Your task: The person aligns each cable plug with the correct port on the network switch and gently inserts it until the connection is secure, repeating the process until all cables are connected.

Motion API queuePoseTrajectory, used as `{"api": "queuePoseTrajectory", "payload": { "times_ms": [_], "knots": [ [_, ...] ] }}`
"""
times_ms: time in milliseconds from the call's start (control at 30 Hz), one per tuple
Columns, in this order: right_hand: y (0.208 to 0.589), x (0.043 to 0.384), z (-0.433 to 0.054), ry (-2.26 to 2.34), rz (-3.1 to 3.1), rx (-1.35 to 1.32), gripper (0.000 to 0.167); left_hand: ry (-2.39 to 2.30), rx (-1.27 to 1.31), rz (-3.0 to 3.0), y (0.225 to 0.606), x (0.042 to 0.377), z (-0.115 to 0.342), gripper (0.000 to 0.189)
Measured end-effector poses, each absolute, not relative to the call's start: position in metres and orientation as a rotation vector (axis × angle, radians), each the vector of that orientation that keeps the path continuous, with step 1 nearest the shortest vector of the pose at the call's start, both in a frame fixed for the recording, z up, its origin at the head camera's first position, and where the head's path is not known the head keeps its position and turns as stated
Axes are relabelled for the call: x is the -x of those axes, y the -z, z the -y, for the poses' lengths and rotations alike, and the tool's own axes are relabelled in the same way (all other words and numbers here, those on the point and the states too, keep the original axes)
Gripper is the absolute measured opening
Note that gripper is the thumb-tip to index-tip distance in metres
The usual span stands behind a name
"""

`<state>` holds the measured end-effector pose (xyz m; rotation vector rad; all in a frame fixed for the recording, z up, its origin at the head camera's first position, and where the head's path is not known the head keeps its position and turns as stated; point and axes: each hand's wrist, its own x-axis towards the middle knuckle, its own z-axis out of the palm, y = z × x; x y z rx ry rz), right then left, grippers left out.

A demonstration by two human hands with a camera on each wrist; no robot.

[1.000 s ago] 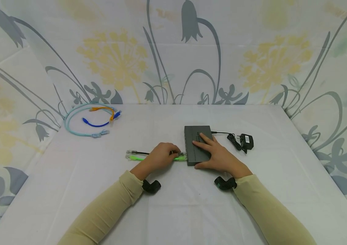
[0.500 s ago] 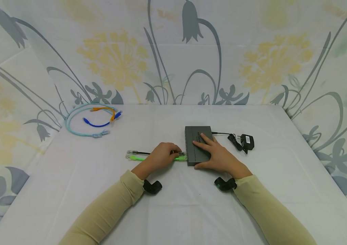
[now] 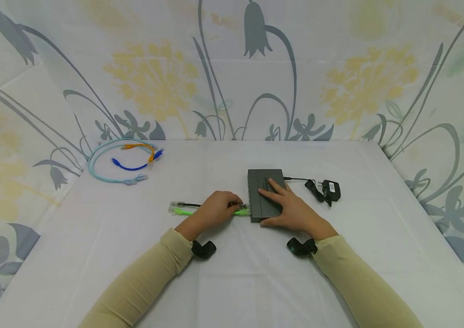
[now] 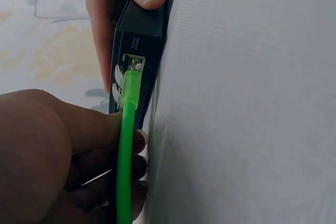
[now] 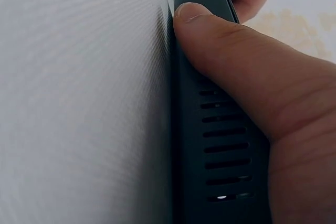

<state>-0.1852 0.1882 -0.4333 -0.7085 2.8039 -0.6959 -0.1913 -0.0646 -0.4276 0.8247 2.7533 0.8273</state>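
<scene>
My right hand [image 3: 291,209] lies over a dark grey network switch [image 3: 256,191], fingers spread straight across its top. In the right wrist view its thumb [image 5: 210,35] presses along the slotted side. A green network cable [image 4: 125,145] has its plug in a port at the switch's left end. Beside that cable, my left hand [image 3: 217,207] pinches a short black network cable [image 3: 191,205] near its clear plug, close against the ports. How far this plug sits in its port is hidden. The loose ends of both cables point left on the table.
A power adapter [image 3: 331,191] with a bundled black cord lies right of the switch, its lead joined to the switch. At the back left lie a coiled light-blue cable [image 3: 104,178], an orange cable [image 3: 137,145] and a blue cable [image 3: 131,168]. White cloth covers the table.
</scene>
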Motion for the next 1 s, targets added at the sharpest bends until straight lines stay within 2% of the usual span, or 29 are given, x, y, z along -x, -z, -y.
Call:
{"api": "queuePoseTrajectory", "payload": {
  "times_ms": [1000],
  "knots": [
    [0.433,0.185,-0.19,0.664,-2.794,0.706,0.093,-0.85,-0.644,-2.79,0.415,0.203,0.09,0.025]
  ]
}}
